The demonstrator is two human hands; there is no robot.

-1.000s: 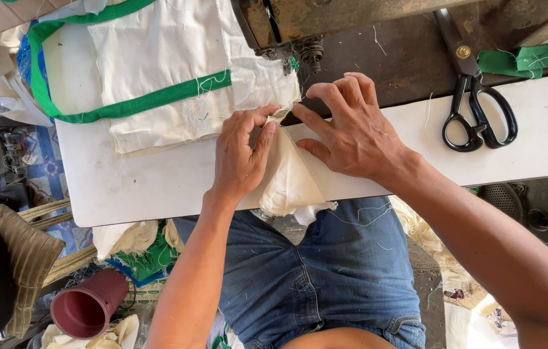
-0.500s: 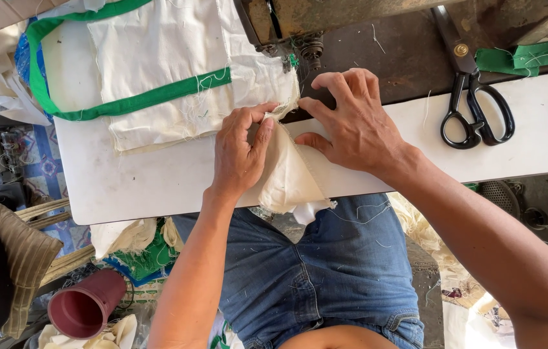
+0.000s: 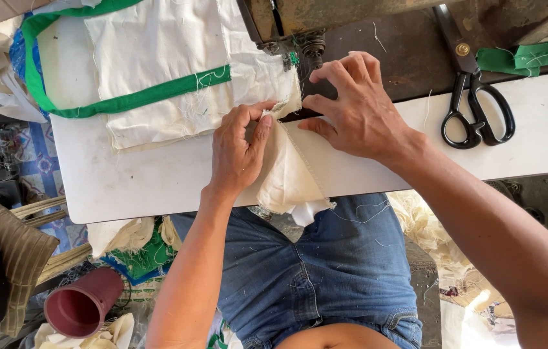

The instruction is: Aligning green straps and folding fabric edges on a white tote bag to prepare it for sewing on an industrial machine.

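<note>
- Since the earlier frames, both hands have shifted slightly toward the sewing-machine head, and the folded cloth edge now lies closer to the presser foot; the scissors stay where they were.
- Left hand (image 3: pixel 238 155): thumb and fingers are pinched together on the folded edge of the cream woven cloth piece (image 3: pixel 290 174), holding the fold at its upper corner.
- Right hand (image 3: pixel 354 106): fingers are spread apart and pressed flat on the same cloth and the dark machine bed, fingertips just beside the presser foot; it clamps nothing.
- Cream cloth piece: lies on the white table (image 3: pixel 157 187) between the two hands, its lower end hanging over the table's near edge above the blue denim shorts (image 3: pixel 325 265).
- Worn metal sewing-machine head (image 3: pixel 299 26): stands at the top, directly above the cloth's upper corner.
- Cream bag panels with green binding strip (image 3: pixel 157 97): spread to the left of the hands, touching the held piece.
- Black-handled scissors (image 3: pixel 474 113): rest at the right, well apart from the hands, near a folded green strip (image 3: pixel 532 57).
- Maroon plastic cone (image 3: pixel 83 304): lies on the floor, lower left.
</note>
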